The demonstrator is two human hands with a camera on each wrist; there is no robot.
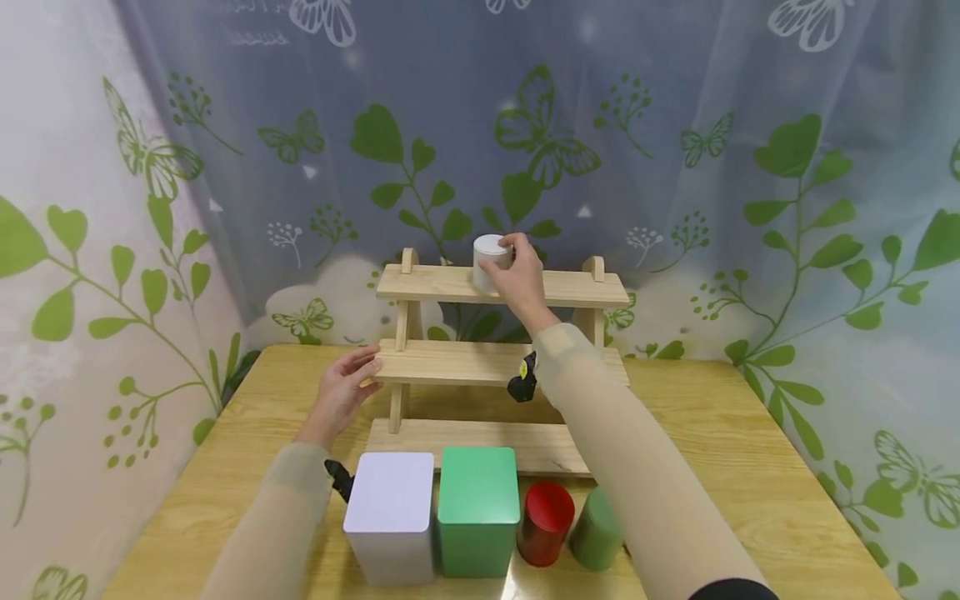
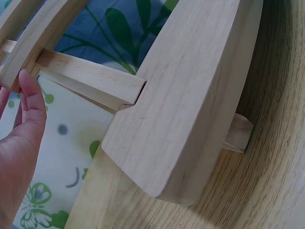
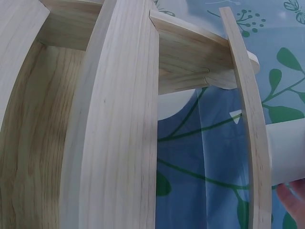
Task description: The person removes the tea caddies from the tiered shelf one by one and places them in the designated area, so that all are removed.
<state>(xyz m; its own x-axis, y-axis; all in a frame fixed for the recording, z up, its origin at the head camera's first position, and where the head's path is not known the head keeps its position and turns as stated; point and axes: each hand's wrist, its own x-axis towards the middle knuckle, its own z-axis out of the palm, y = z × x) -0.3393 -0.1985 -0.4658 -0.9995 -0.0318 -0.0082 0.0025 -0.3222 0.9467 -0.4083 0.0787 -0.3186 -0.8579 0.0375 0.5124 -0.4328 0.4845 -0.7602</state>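
Note:
A three-tier wooden display stand (image 1: pixel 450 362) stands on the table. On its top shelf is a white cylindrical canister with a lid (image 1: pixel 486 265). My right hand (image 1: pixel 521 275) holds the canister from the right, thumb and fingers round its side. Part of the canister (image 3: pixel 288 148) shows in the right wrist view, behind the top board, with fingertips (image 3: pixel 293 198) against it. At the left end of the middle shelf, my left hand (image 1: pixel 345 392) grips the board's end. The left wrist view shows the left hand (image 2: pixel 21 129) with a digit pressed to the board edge.
In front of the stand are a white square box (image 1: pixel 392 500), a green square box (image 1: pixel 478 508), a red cylindrical canister (image 1: pixel 546 521) and a green cylindrical canister (image 1: pixel 597 533). A patterned curtain (image 1: pixel 450 100) hangs behind the wooden table (image 1: pixel 705 442).

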